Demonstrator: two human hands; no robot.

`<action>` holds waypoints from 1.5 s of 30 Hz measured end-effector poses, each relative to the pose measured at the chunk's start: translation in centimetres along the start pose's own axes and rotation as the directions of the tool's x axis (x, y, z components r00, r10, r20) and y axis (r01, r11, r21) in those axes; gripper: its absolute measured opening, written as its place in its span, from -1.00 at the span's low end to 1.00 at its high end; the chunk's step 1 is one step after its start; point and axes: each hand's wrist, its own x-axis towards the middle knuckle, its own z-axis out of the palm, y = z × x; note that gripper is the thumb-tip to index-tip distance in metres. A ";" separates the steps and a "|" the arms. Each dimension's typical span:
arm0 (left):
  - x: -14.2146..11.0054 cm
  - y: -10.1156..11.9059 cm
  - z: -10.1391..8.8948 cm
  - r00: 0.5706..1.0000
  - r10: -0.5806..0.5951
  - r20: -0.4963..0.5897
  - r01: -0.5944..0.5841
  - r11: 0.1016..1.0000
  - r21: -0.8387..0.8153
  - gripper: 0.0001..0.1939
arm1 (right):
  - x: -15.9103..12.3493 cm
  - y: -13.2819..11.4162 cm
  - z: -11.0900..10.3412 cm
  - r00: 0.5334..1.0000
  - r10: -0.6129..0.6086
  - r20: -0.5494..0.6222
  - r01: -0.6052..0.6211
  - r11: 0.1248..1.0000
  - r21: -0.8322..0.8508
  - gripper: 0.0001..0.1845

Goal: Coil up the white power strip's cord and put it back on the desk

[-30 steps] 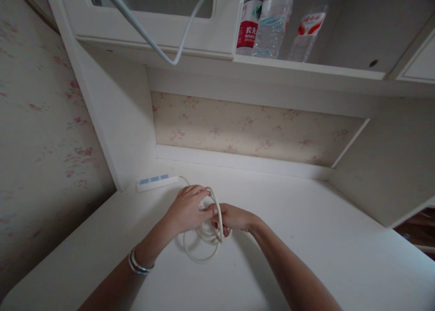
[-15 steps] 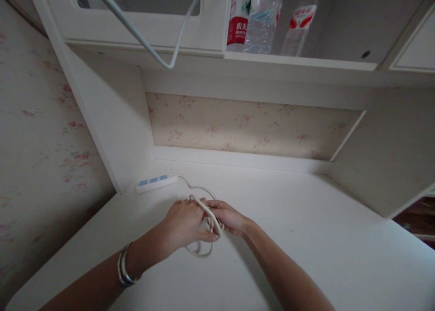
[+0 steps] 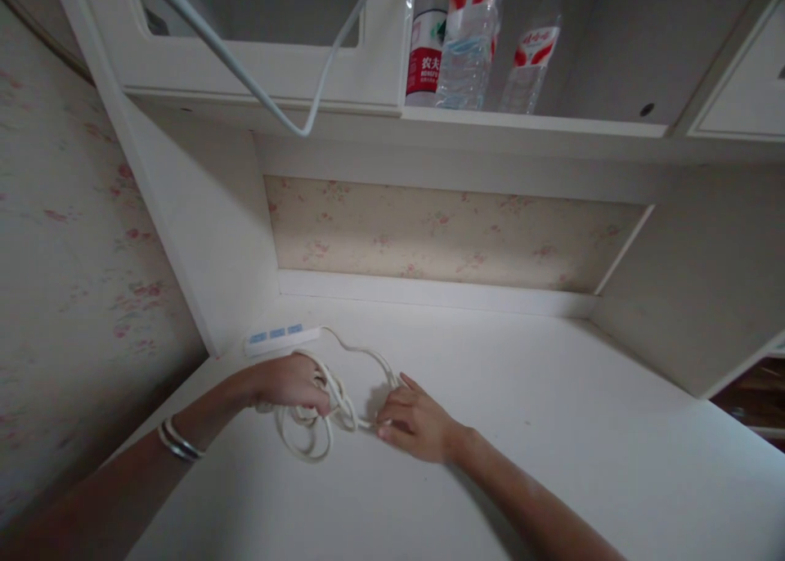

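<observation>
A white power strip (image 3: pixel 282 339) with blue-marked sockets lies at the back left of the desk. Its cream cord (image 3: pixel 361 349) runs right, then bends down toward my right hand (image 3: pixel 417 420). My left hand (image 3: pixel 296 383), with a silver bangle at the wrist, is closed round several loops of the cord just in front of the strip. Loose coils hang below those fingers. Between the two hands a short stretch of cord passes across, and the fingers of my right hand pinch it close to the desk top. The cord's plug cannot be made out.
The white desk (image 3: pixel 552 463) has a back ledge and side panels. Above it, an open shelf holds several plastic bottles (image 3: pixel 469 54). A pale bent cable or rod (image 3: pixel 270 107) hangs before the cabinet door at upper left. Floral wallpaper (image 3: pixel 128 242) covers the left wall.
My hands, together before, are now apart. My left hand has moved left with the cord loops; my right hand sits slightly lower, holding a stretch of cord. The view has tilted up a little.
</observation>
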 end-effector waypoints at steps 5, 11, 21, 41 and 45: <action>-0.8 -1.8 -2.0 0.980 -0.037 0.195 0.040 0.999 -0.009 -0.74 | -0.1 1.1 -0.5 0.991 -0.127 -0.039 0.111 0.952 -0.285 -0.61; -0.5 -4.5 -2.1 0.995 -0.051 0.081 0.054 0.998 -0.030 -0.63 | -2.7 5.3 -4.3 0.991 0.007 -0.133 -0.060 0.913 -0.404 -0.63; 0.3 -8.4 -2.9 0.983 0.036 -0.180 -0.033 0.999 0.021 -0.57 | -8.3 9.7 -7.4 0.916 0.295 -0.270 -0.390 0.808 -0.441 -0.54; 2.6 0.2 4.9 0.835 -0.071 -0.545 -0.101 0.955 -0.279 -0.23 | -1.9 -0.3 -6.2 0.975 0.068 -0.211 -0.110 0.975 -0.191 -0.80; 2.0 2.8 6.5 0.900 0.155 -0.407 -0.253 0.947 -0.198 -0.15 | 0.1 -2.4 -6.5 0.977 -0.086 -0.195 0.043 0.976 -0.214 -0.77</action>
